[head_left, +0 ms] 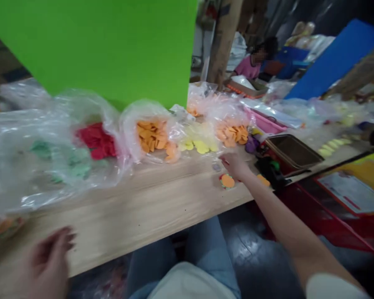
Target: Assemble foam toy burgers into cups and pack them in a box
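Note:
My left hand point(51, 261), smeared by motion, hovers at the table's lower left. Its fingers bend loosely, apart from one another, and nothing shows in them. Over the right part of the table, my right hand point(235, 166) has its fingers drawn together; what they hold, if anything, is too small to make out. Just left of it lies a small clear, greyish piece point(216, 167). A small stack of cutouts with a round orange top point(227, 181) sits below that hand. Yellow scalloped cutouts point(201, 145) spill from a clear bag close to its fingertips.
Plastic bags along the back hold orange cutouts point(152, 135), red cutouts point(96, 140) and pale green cutouts point(77, 162). A green panel point(112, 50) stands behind. Right are a brown-lidded box point(293, 151), a pink tray point(264, 120) and a red bin point(327, 211). Another person point(249, 66) sits beyond.

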A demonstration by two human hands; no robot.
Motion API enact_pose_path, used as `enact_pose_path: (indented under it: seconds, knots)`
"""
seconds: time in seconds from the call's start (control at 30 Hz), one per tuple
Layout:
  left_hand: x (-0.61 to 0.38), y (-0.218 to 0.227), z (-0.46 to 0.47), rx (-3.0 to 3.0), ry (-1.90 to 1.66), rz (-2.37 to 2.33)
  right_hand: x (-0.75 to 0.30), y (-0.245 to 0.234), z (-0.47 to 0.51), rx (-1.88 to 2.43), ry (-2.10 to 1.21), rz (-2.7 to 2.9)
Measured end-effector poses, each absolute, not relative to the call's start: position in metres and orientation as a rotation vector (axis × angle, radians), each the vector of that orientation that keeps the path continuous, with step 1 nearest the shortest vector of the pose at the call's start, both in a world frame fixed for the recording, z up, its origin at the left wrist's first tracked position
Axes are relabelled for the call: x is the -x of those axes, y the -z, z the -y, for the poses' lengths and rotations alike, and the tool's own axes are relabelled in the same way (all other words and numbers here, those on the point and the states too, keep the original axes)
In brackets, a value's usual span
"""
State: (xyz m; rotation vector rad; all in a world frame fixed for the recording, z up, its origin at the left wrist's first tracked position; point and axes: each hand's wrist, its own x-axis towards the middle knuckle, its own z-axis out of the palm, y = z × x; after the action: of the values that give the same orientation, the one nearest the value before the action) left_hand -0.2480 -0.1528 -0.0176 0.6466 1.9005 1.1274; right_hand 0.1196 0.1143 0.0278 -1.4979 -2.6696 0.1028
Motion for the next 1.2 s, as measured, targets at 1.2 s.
enact_pose_path:
  seconds: [1.2]
  knots:
    - [0.058, 0.044, 0.026, -0.256, -0.967, -1.224, -0.129, 0.021, -0.114, 1.372, -0.501, 2.498]
